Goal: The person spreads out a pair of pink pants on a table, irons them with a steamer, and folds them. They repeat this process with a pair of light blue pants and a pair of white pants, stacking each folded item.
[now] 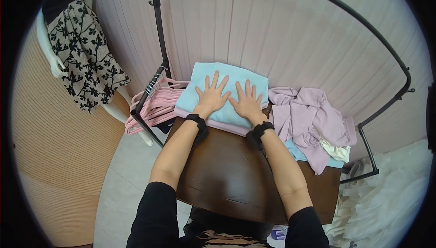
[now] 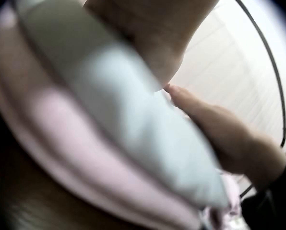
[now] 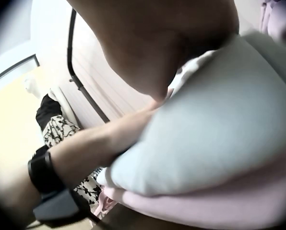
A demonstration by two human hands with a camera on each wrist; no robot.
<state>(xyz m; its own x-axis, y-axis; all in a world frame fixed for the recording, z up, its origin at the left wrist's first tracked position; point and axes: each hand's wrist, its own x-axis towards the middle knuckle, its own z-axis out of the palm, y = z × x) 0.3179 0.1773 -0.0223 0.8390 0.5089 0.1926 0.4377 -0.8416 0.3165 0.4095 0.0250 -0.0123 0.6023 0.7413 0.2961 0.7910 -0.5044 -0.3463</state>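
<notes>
A folded light blue garment [image 1: 236, 74] lies on top of a folded pink garment [image 1: 229, 127] at the far side of the brown table. My left hand [image 1: 212, 98] rests on the blue cloth, palm down with fingers spread. Beside it my right hand [image 1: 248, 103] lies the same way, the two thumbs close together near the middle of the fold. From the side, the left wrist view shows the blue cloth [image 2: 148, 129] over the pink layer [image 2: 71, 120]. Fingertips are mostly hidden in both wrist views.
Crumpled pink clothes [image 1: 304, 116] lie right of the stack, over pale yellow and blue cloth. Pink hangers [image 1: 159, 100] hang from the black rack [image 1: 156, 25] at left. A skirted mannequin [image 1: 84, 55] stands further left. The brown tabletop [image 1: 227, 170] extends toward me.
</notes>
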